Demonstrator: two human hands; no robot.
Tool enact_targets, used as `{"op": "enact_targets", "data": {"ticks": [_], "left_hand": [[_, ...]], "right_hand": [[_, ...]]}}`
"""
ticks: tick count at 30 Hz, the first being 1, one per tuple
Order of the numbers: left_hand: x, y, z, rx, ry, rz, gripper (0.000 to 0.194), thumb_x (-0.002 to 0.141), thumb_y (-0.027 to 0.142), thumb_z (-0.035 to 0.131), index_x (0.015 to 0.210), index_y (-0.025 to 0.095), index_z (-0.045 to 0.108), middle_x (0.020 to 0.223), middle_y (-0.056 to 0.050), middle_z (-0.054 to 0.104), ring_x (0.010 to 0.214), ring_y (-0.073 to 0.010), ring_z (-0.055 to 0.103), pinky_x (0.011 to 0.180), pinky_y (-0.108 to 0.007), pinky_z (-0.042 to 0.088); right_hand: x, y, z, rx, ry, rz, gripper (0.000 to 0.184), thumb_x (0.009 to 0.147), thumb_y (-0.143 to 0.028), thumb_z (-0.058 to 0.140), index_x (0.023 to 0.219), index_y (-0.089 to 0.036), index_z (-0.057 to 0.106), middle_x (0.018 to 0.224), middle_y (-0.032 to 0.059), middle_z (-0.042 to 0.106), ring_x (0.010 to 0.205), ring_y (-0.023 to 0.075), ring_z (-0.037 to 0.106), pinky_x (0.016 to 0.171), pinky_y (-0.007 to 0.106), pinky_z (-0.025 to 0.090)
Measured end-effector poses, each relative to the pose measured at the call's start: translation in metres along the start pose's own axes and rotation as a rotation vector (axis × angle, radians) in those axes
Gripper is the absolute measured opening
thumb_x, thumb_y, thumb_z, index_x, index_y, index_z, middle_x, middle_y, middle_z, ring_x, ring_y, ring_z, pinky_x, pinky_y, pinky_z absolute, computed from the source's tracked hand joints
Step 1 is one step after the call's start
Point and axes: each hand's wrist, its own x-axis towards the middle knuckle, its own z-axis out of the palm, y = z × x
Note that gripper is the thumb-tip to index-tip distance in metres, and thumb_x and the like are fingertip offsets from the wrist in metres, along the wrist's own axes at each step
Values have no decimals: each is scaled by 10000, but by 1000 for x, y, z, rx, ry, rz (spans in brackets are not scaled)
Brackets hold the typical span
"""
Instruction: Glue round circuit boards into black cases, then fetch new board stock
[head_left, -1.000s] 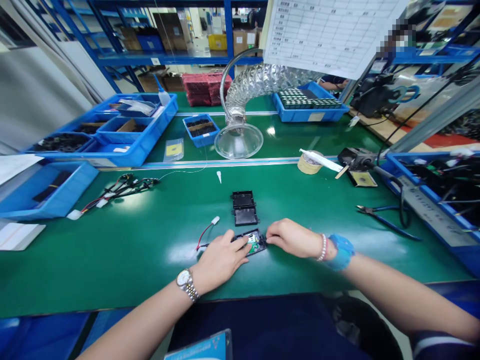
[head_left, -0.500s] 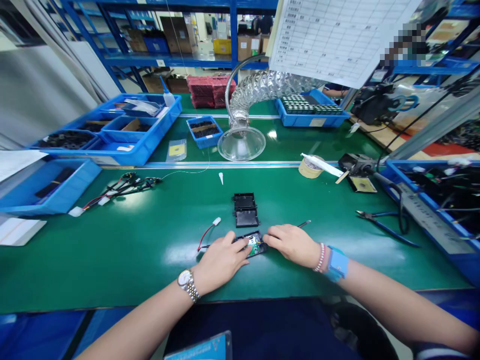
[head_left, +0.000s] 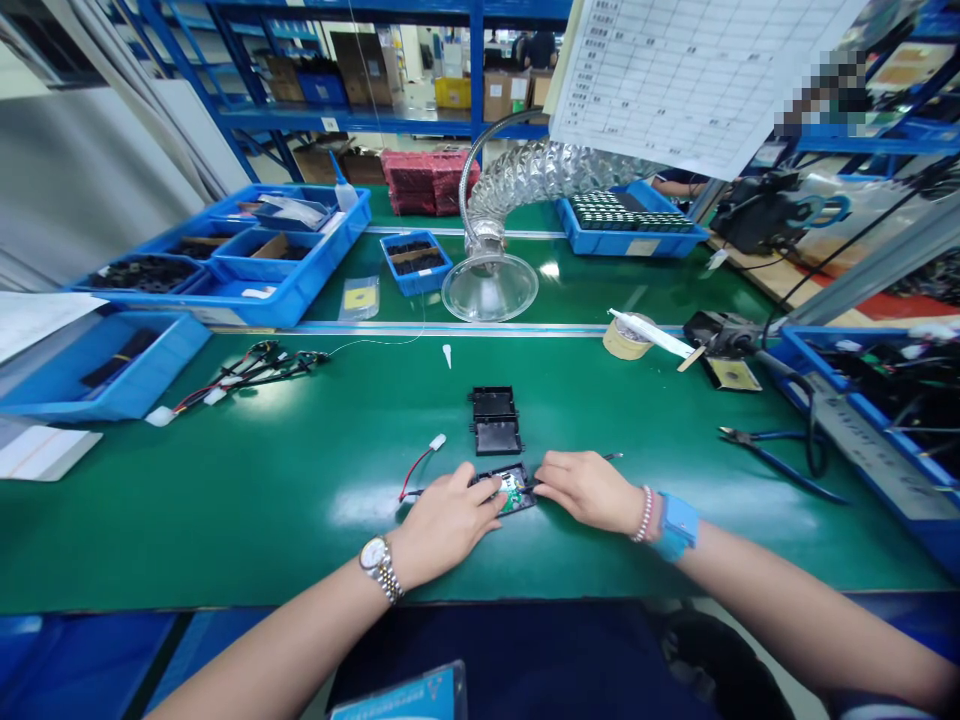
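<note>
The left hand (head_left: 454,515) lies over the left end of a black case (head_left: 523,474) at the near middle of the counter (head_left: 262,520). Its fingers are loosely bent and a little spread, the tips on the green board (head_left: 514,501) inside the case; the palm hides whether it grips the case itself. The right hand (head_left: 581,488) is at the case's right end, thumb and forefinger drawn together, seemingly on a dark cable (head_left: 617,456) whose tip sticks out beyond the hand.

A red wire (head_left: 413,468) with a white plug (head_left: 437,442) curves out to the left of the case. Just beyond the case, two black shells (head_left: 498,437) lie one behind the other. Farther off is a small white nozzle (head_left: 448,356), and past it hangs a clear funnel (head_left: 490,290) on a silver hose (head_left: 555,172).

To the right, blue-handled pliers (head_left: 744,438) lie with their jaws parted, near a blue bin (head_left: 885,440) of dark parts. A tape roll (head_left: 626,344) sits farther away, a white stick (head_left: 652,333) across it. On the left, a wire bundle (head_left: 251,376) rests beside another blue bin (head_left: 161,375).
</note>
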Motion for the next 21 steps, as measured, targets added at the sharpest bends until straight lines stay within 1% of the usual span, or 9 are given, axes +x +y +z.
{"op": "enact_targets", "data": {"ticks": [5,8,9,11,13,15,17,19,21], "left_hand": [[0,0,0,3,-10,-5,304,892,370,378,1121,231,521,1126,-41,558,879,-214,443,636,-321,416],[0,0,0,8,-19,-5,309,894,372,372,1125,230,520,1125,-41,556,879,-215,443,638,-321,418],[0,0,0,9,-23,-5,313,895,375,368,1125,227,520,1127,-41,554,879,-215,441,643,-323,421],[0,0,-1,9,-29,-6,319,897,379,358,1126,226,519,1136,-38,551,881,-217,438,653,-327,426],[0,0,-1,8,-34,-3,321,899,378,350,1129,229,517,1153,-33,544,882,-217,435,657,-329,431],[0,0,0,10,-37,6,321,899,376,349,1128,229,519,1163,-33,540,892,-218,434,660,-329,435],[0,-1,1,17,-37,11,322,898,376,353,1126,224,522,1157,-39,542,903,-220,435,663,-328,437],[0,-1,2,23,-35,10,324,897,375,355,1130,221,520,1148,-43,545,908,-220,438,658,-327,437],[1,-1,2,28,-31,9,325,898,374,355,1135,222,517,1146,-41,545,904,-219,440,650,-326,437]], "right_hand": [[7,-4,-1,390,-85,271,397,928,-315,325,670,-147,576,664,23,582,628,107,510,621,229,365],[9,0,-8,528,-186,327,380,908,-335,375,664,-143,594,647,19,592,612,105,510,607,223,373],[9,2,-12,534,-219,309,345,895,-337,409,690,-144,608,668,20,602,621,108,513,610,224,375],[9,4,-19,504,-257,218,269,874,-314,457,751,-147,628,725,28,615,655,115,521,636,228,384],[9,3,-22,448,-231,106,249,882,-275,443,784,-145,631,763,42,609,688,118,520,667,231,391],[9,-2,-19,368,-153,21,281,902,-248,394,791,-134,625,756,54,590,682,120,506,654,230,392],[7,-8,-12,241,-40,-34,303,912,-211,345,820,-124,621,749,66,576,673,128,488,625,238,383],[5,-12,-4,94,63,-69,305,909,-171,318,873,-120,617,739,72,569,666,141,469,606,255,367],[1,-13,2,-24,117,-74,292,901,-151,319,912,-123,609,731,68,565,659,150,451,598,272,347]]}}
